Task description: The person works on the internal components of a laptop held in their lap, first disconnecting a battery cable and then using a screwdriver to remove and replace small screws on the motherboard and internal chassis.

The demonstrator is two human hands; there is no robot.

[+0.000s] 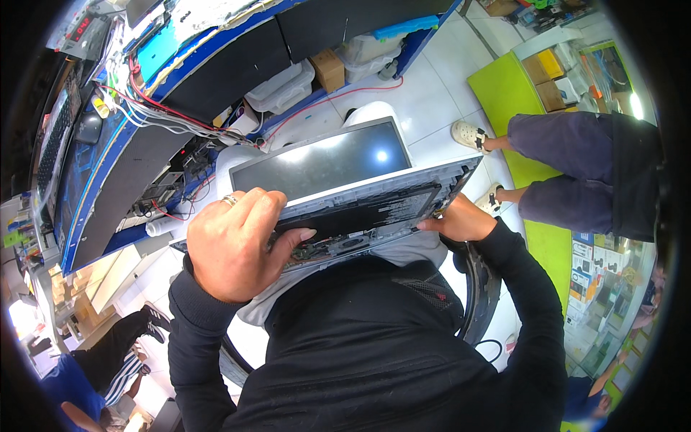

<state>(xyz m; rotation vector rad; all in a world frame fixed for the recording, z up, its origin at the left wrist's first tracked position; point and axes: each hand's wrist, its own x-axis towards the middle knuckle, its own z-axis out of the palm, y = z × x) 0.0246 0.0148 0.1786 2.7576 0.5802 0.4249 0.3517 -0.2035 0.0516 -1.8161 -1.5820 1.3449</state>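
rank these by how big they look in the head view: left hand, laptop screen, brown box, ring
1. Laptop screen and left hand: too alike to rank
2. Brown box
3. Ring

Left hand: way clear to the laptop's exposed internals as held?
Likely yes: the left hand grips the laptop base, thumb over its open side, with no cover visible across the exposed internals; reaching deeper may mean loosening its grip.

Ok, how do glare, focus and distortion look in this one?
Head view: bright reflections on the laptop's screen; both the left hand and right hand look reasonably sharp. Also in the head view: black corners, strong fisheye stretching toward the rim, and a washed-out bright patch at far left.
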